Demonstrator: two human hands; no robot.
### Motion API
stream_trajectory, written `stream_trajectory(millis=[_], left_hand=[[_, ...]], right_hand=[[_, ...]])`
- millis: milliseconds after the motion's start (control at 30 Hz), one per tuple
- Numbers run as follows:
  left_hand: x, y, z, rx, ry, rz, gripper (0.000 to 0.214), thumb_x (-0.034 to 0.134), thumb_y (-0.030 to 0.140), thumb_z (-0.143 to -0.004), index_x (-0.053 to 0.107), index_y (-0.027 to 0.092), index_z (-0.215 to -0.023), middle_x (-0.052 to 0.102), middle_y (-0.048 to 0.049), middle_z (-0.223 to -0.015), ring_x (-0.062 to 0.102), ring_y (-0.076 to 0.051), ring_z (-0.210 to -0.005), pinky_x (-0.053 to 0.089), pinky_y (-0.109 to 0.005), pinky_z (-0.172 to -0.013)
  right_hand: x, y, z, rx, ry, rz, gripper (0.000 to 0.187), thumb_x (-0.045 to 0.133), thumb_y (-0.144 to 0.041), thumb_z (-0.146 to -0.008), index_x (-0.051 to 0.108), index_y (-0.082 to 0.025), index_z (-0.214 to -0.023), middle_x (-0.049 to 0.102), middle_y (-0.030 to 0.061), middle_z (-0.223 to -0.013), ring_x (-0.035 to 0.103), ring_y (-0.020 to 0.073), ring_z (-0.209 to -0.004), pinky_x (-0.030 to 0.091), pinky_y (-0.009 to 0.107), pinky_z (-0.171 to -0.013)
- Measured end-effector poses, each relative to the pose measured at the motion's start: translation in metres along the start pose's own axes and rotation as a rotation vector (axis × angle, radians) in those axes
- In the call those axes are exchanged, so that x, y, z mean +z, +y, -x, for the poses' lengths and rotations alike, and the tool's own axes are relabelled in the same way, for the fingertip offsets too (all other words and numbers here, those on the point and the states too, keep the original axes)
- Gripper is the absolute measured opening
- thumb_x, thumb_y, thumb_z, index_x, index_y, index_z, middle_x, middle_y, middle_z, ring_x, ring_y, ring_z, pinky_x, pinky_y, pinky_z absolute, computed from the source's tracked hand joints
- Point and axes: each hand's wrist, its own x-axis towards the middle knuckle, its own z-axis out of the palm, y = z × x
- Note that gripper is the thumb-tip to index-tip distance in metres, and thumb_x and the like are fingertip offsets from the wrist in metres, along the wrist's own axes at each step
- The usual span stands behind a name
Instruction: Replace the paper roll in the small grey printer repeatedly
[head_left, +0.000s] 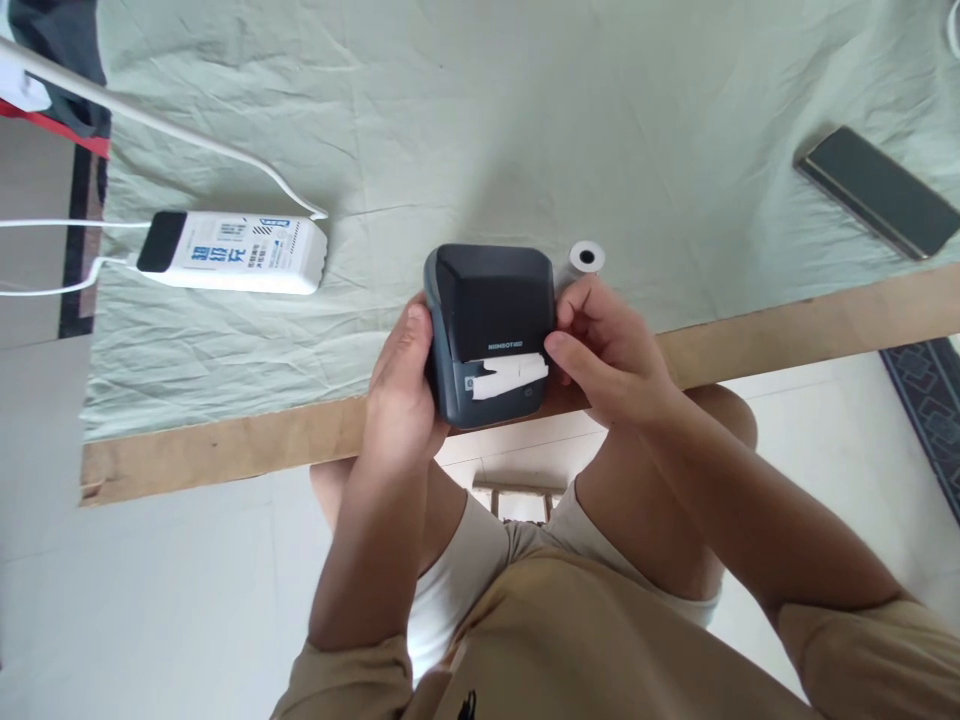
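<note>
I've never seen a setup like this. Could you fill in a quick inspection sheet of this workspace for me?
Surface: wrinkled pale green cloth, with a bare wooden edge nearest the person.
Job's things: dark printer with ragged white paper across its front; paper roll just beyond its right side.
Clutter: white charger at left; dark phone at far right.
Hands: left hand holds the printer's left side; right hand touches its right edge, grip unclear.
Cables: thin white cables at the charger's dark end; thick white cable ending by its far corner, connection unclear.
Surroundings: pale floor; patterned mat at right.
</note>
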Motion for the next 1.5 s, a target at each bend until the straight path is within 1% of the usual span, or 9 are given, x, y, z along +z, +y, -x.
stream_trajectory(millis=[133, 467, 700, 900, 1100, 1200, 1300, 1433, 1500], left_hand=[[0.003, 0.0, 0.001, -0.027, 0.069, 0.027, 0.042, 0.066, 0.063, -0.101, 0.08, 0.024, -0.099, 0.084, -0.0067, -0.103, 0.077, -0.032, -0.124, 0.068, -0.042, -0.098], [0.0, 0.002, -0.001, -0.008, -0.017, 0.087, 0.026, 0.072, 0.045, -0.101, 0.083, 0.022, -0.099, 0.083, -0.0037, -0.098, 0.079, -0.026, -0.116, 0.064, -0.038, -0.107], [0.0, 0.003, 0.0, -0.056, -0.023, 0.02, 0.031, 0.069, 0.051, -0.101, 0.082, 0.022, -0.101, 0.08, -0.005, -0.092, 0.077, -0.028, -0.116, 0.064, -0.039, -0.099], [-0.001, 0.004, 0.0, -0.073, -0.019, 0.044, 0.028, 0.073, 0.048, -0.099, 0.076, 0.022, -0.088, 0.076, -0.0033, -0.087, 0.077, -0.022, -0.096, 0.062, -0.029, -0.079], [0.001, 0.002, 0.0, -0.08, 0.01, 0.057, 0.035, 0.075, 0.056, -0.096, 0.08, 0.022, -0.102, 0.081, -0.0054, -0.099, 0.079, -0.026, -0.107, 0.065, -0.035, -0.09], [0.001, 0.001, 0.001, -0.057, 0.035, 0.042, 0.033, 0.077, 0.055, -0.095, 0.078, 0.022, -0.096, 0.079, -0.0047, -0.09, 0.079, -0.028, -0.113, 0.065, -0.037, -0.094], [0.001, 0.001, 0.001, -0.033, 0.056, 0.043, 0.031, 0.078, 0.052, -0.094, 0.077, 0.022, -0.09, 0.076, -0.0037, -0.082, 0.079, -0.03, -0.115, 0.065, -0.039, -0.098], [0.002, 0.001, 0.0, -0.035, 0.033, 0.055, 0.028, 0.078, 0.05, -0.095, 0.08, 0.022, -0.096, 0.08, -0.0062, -0.091, 0.076, -0.031, -0.125, 0.065, -0.04, -0.102], [0.003, 0.003, 0.0, -0.05, 0.023, 0.058, 0.029, 0.077, 0.052, -0.095, 0.079, 0.022, -0.095, 0.082, -0.0075, -0.097, 0.075, -0.032, -0.129, 0.064, -0.04, -0.103]], right_hand=[[0.001, 0.0, 0.002, 0.008, -0.019, -0.007, 0.042, 0.073, -0.046, -0.099, 0.037, -0.028, -0.088, 0.044, -0.0098, -0.064, 0.033, 0.0074, -0.049, 0.029, 0.022, -0.043], [0.003, -0.013, 0.0, 0.172, -0.001, -0.087, 0.055, 0.09, -0.04, -0.084, 0.037, -0.028, -0.084, 0.047, -0.0108, -0.061, 0.034, 0.0068, -0.051, 0.031, 0.023, -0.047], [-0.002, -0.011, -0.001, 0.14, -0.05, -0.146, 0.054, 0.091, -0.041, -0.084, 0.039, -0.028, -0.085, 0.045, -0.0119, -0.059, 0.034, 0.0068, -0.047, 0.03, 0.023, -0.043], [0.002, -0.037, -0.016, -0.062, 0.165, -0.151, 0.036, 0.077, -0.029, -0.094, 0.042, -0.028, -0.082, 0.048, -0.0125, -0.057, 0.045, 0.0067, -0.042, 0.031, 0.021, -0.037], [-0.001, -0.055, -0.04, -0.175, 0.345, -0.031, 0.031, 0.077, -0.023, -0.091, 0.049, -0.027, -0.08, 0.068, -0.0052, -0.07, 0.051, 0.0086, -0.047, 0.031, 0.025, -0.037], [0.0, -0.057, -0.04, -0.236, 0.243, 0.35, 0.025, 0.073, -0.019, -0.09, 0.052, -0.025, -0.079, 0.069, -0.004, -0.076, 0.051, 0.0093, -0.053, 0.036, 0.027, -0.047], [0.003, -0.063, -0.038, -0.192, -0.003, 0.871, 0.01, 0.063, -0.019, -0.091, 0.07, -0.026, -0.093, 0.075, -0.0021, -0.081, 0.059, 0.0145, -0.062, 0.037, 0.032, -0.058], [0.005, -0.074, -0.043, 0.013, -0.243, 1.164, 0.047, 0.062, -0.027, -0.093, 0.071, -0.032, -0.139, 0.08, 0.0004, -0.092, 0.068, 0.0226, -0.073, 0.033, 0.032, -0.061], [0.005, -0.077, -0.048, 0.075, -0.313, 1.19, 0.05, 0.061, -0.029, -0.096, 0.067, -0.033, -0.145, 0.081, 0.0016, -0.101, 0.07, 0.024, -0.078, 0.035, 0.032, -0.063]])
